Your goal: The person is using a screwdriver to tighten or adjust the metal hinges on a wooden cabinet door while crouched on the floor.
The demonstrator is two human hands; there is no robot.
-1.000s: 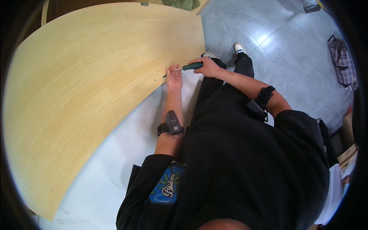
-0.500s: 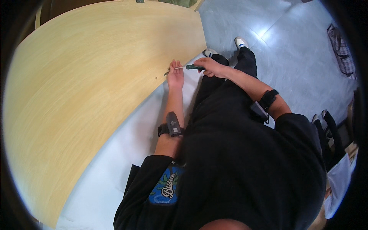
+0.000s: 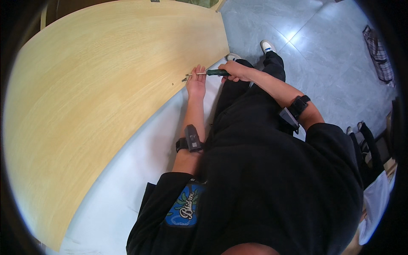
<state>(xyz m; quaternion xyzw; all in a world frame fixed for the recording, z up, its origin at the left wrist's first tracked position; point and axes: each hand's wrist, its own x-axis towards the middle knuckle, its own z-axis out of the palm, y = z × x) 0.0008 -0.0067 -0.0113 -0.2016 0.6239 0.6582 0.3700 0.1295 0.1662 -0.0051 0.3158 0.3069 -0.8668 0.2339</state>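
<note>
My right hand [image 3: 236, 72] is closed around the dark green handle of a screwdriver [image 3: 217, 72], whose thin metal shaft points left. My left hand [image 3: 196, 84] lies palm up at the edge of a large pale wood-grain board [image 3: 106, 80], its fingers stretched out. Across those fingers runs the screwdriver shaft, with its tip close to the thumb. Beside the thumb, a small dark metal piece [image 3: 184, 80] sits on the board; its exact kind is too small to tell. A small dark dot [image 3: 172, 84], perhaps a hole, marks the board nearby.
Below the board's near edge shows a white surface [image 3: 127, 178]. Grey tiled floor [image 3: 327, 72] spreads to the right, with a plaid cloth item [image 3: 378, 55] on it. Another person's dark-clad legs [image 3: 370, 144] appear at the right rim. A small metal fitting [image 3: 155, 1] sits at the board's far edge.
Both hands have shifted slightly, the left a little to the right and the right a little up and right. The screwdriver is still in my right hand, a little higher and farther right.
</note>
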